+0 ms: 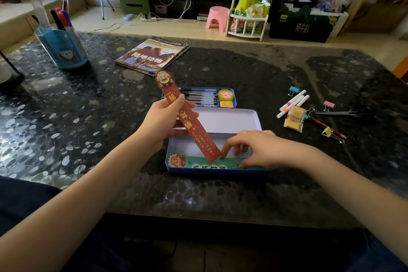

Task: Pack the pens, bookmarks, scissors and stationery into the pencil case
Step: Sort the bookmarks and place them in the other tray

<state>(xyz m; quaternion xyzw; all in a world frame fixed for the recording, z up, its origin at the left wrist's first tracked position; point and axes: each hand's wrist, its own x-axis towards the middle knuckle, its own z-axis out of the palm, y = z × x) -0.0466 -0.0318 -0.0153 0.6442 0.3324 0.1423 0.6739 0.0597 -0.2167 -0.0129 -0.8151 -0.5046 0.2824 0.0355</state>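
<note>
A blue tin pencil case [170, 168] lies open on the table in front of me, its white lid [231, 120] tipped back. My left hand [163, 119] grips a long red bookmark [194, 130] with a cartoon head, held tilted with its lower end inside the case. A green bookmark [212, 164] lies flat along the case's near wall, and the fingers of my right hand [254, 148] press down on it. Behind the case sits a blue tray [234, 100] holding black pens [198, 96], tape and erasers.
To the right lie highlighters [292, 104], binder clips [293, 90], a sticky-note pack [294, 119], a red pencil [326, 128] and scissors [340, 113]. Magazines [152, 56] lie at the back, and a blue pen holder [64, 48] stands at the far left.
</note>
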